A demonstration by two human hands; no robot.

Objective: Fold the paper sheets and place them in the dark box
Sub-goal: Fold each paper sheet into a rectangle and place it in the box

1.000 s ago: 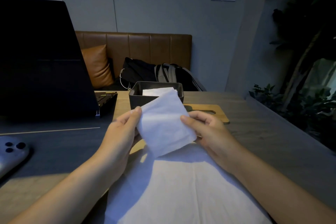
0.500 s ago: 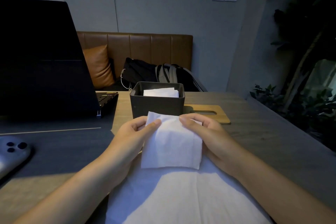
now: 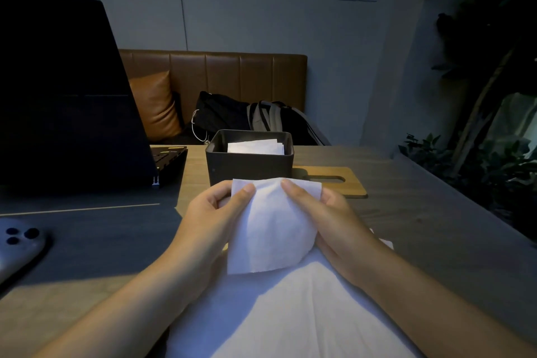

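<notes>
Progress: We are partway through, judging by the box (image 3: 250, 166), which is already holding a stack of folded sheets (image 3: 255, 147) just below its rim.

In hand: We are holding one folded sheet (image 3: 268, 227) upright between both hands, just in front of the box and above the pile (image 3: 290, 314).

Left hand: Our left hand (image 3: 215, 212) is pinching the sheet's top left corner, thumb on the near face and fingers curled behind it.

Right hand: Our right hand (image 3: 322, 215) is gripping the top right part, thumb on the near face, with the other fingers curling round the far edge.

Fold state: The sheet is looking folded down to a small panel; its lower right edge is bowing outward, so we are judging the crease not quite flat.

Left to do: We are still needing to drop this sheet into the box, and the pile of unfolded sheets on the table (image 3: 406, 218) is waiting for the same treatment. How many sheets are lying there we cannot tell.

Change: Against a second ago, we are holding the sheet squarer and lower; then it was tilting as a diamond in front of the box's mouth. Since half a second ago our thumbs are sitting closer together on its top edge, and its right side is bulging more.

Unchanged: The box and its stack are sitting where they were.
</notes>
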